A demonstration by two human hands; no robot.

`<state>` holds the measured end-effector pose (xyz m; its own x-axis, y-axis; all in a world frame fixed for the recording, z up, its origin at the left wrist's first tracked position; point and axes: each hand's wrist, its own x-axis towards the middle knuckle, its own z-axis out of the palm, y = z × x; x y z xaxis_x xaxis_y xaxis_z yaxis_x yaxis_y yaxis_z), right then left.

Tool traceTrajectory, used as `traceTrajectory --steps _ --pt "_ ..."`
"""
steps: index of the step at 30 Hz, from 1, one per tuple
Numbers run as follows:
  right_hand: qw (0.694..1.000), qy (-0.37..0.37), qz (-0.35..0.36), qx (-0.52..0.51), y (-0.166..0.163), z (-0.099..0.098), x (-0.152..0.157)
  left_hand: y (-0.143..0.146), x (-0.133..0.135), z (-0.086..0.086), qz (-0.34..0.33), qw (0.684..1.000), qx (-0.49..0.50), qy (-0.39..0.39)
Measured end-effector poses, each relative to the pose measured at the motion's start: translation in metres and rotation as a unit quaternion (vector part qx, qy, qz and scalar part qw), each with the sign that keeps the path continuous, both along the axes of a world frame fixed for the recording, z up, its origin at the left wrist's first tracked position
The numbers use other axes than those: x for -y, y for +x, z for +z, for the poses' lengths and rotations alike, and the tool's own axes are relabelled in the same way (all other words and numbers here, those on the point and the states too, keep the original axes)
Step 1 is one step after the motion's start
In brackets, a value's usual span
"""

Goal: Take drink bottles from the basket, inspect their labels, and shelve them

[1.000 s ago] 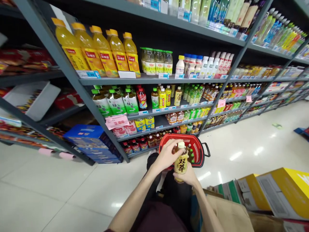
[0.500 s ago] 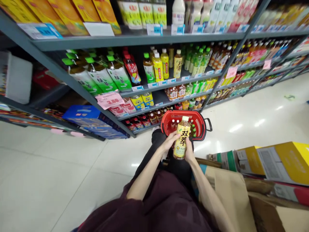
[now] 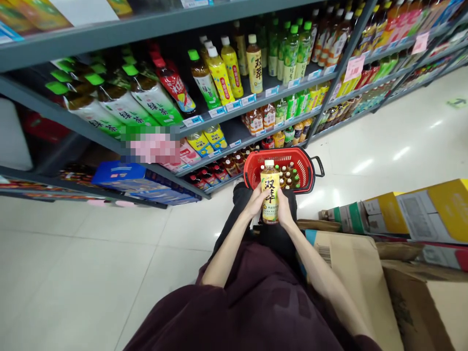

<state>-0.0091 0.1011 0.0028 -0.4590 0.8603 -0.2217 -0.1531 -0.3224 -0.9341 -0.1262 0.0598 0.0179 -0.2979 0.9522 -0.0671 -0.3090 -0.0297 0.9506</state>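
Note:
A yellow-labelled tea bottle (image 3: 270,191) with a pale cap stands upright between both my hands, in front of my lap. My left hand (image 3: 255,202) wraps its left side and my right hand (image 3: 284,209) wraps its right side; both are closed on it. Just beyond the bottle, a red shopping basket (image 3: 303,158) with black handles sits on the floor, holding several bottles. A matching bottle (image 3: 253,65) stands on the shelf above.
Grey store shelving (image 3: 241,105) full of drink bottles runs along the far side. Blue cartons (image 3: 124,176) lie under the bottom shelf at left. Cardboard boxes (image 3: 365,273) and yellow cartons (image 3: 431,212) crowd my right. White tiled floor (image 3: 73,263) spreads left.
My left hand slid from the bottle's cap down to its side, so both hands now hold its body. The view tilted downward and the bottle turned more upright.

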Motion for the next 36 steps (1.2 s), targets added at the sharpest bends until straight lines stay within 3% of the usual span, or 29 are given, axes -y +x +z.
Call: traceTrajectory --steps 4,9,16,21,28,31,36 --pt "0.999 0.036 0.025 0.004 0.003 0.008 0.0 0.004 0.0 0.004 0.027 0.998 -0.05 -0.003" --pt "0.999 0.028 0.025 0.004 0.002 0.009 0.0 0.008 -0.002 0.006 0.061 0.996 -0.064 -0.016" --pt "0.997 -0.058 0.035 -0.047 0.001 0.015 -0.004 0.008 0.002 0.013 0.05 0.996 -0.064 -0.028" --pt "0.99 -0.125 0.026 -0.061 0.002 0.016 -0.005 0.005 0.004 0.01 0.031 0.999 -0.035 0.004" --pt "0.979 -0.177 0.012 -0.102 -0.001 0.024 -0.005 0.008 0.005 0.011 0.03 0.991 -0.12 -0.039" --pt "0.979 -0.17 0.005 -0.112 -0.004 0.023 -0.004 0.01 0.003 0.011 0.046 0.993 -0.099 -0.041" --pt "0.987 -0.129 0.006 -0.092 -0.006 0.012 -0.002 0.012 -0.002 0.007 0.086 0.996 0.017 -0.023"
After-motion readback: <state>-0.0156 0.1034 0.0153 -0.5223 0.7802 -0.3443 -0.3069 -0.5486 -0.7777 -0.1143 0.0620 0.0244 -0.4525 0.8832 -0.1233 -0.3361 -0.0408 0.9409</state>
